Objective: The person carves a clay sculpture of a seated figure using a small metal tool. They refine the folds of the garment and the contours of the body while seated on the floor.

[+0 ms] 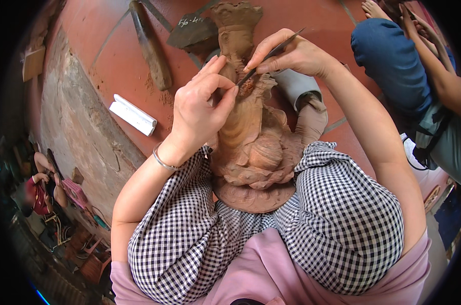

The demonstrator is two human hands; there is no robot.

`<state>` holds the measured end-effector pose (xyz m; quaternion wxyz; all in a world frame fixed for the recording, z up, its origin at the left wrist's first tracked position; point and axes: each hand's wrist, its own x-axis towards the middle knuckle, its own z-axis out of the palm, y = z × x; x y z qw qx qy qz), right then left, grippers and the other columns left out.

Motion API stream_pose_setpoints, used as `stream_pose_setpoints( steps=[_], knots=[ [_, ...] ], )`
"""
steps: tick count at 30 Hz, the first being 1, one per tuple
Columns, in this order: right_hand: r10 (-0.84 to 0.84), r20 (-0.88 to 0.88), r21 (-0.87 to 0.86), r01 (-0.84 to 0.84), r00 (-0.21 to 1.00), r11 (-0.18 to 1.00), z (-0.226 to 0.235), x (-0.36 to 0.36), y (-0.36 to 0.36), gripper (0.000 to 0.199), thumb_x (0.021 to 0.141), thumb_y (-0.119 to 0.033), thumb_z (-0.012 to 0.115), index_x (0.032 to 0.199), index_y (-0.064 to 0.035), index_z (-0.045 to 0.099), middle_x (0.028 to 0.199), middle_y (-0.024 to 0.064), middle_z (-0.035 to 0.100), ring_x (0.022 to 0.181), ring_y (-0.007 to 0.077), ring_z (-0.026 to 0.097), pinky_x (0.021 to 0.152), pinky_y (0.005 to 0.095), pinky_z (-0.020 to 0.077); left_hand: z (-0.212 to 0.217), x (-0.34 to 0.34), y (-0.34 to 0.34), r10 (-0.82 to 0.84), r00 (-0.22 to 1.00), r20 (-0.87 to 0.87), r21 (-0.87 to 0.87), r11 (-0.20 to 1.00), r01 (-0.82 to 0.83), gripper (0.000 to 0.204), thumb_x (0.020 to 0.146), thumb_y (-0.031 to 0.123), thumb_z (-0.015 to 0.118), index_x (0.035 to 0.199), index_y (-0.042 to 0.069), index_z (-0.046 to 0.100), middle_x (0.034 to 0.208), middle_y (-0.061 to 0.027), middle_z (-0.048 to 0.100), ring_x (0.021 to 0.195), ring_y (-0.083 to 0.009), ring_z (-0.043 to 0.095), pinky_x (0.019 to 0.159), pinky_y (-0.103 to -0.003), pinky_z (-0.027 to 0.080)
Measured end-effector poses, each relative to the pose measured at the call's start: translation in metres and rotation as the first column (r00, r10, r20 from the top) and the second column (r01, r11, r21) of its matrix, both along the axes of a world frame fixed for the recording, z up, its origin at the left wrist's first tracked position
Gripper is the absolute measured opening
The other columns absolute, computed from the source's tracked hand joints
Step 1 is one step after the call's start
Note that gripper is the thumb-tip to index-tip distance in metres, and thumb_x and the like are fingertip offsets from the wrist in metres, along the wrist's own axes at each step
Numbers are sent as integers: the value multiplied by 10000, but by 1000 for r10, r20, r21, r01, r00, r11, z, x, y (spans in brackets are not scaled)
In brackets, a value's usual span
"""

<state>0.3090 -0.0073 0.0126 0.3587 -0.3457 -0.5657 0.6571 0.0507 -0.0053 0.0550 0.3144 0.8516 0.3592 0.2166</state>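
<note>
A brown clay sculpture (263, 155) lies between my knees, its ruffled, petal-like base near me and its narrower part stretching away. My right hand (304, 57) is closed around a thin dark modelling tool (249, 75), which slants down to the left over the middle of the sculpture. My left hand (200, 109) is half curled beside it, with thumb and forefinger pinched at the tool's tip. Crumbly clay shows just under the tip. The other left fingers are bent, and the palm is hidden.
Left on the red tile floor are a long wooden stick (151, 46) and a white bar-shaped piece (133, 115). A dark slab (192, 33) and a grey cylindrical piece (296, 86) flank the sculpture. Another person's blue-clad knee (391, 58) is at right; someone else sits far left.
</note>
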Motion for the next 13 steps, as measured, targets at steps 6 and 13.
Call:
stream_pose_setpoints(
  steps=[6,13],
  knots=[
    [-177,179,-177,209,968,962,-2,0,-13,190,852,-79,770,1037,-40,776,1024,59,758,934,141,688,810,279,549,6,14,12,37,991,-126,-20,999,-40,66,825,53,744,868,27,702,1140,-198,716,962,-300,707,743,-336,552],
    [-114,29,-20,114,993,993,-12,1,-19,180,854,-134,783,1030,-104,804,1005,99,761,996,166,674,958,319,512,-2,5,11,-70,994,-78,50,996,74,62,886,84,719,926,49,751,1148,-155,739,1062,-261,729,670,-290,560]
  ],
)
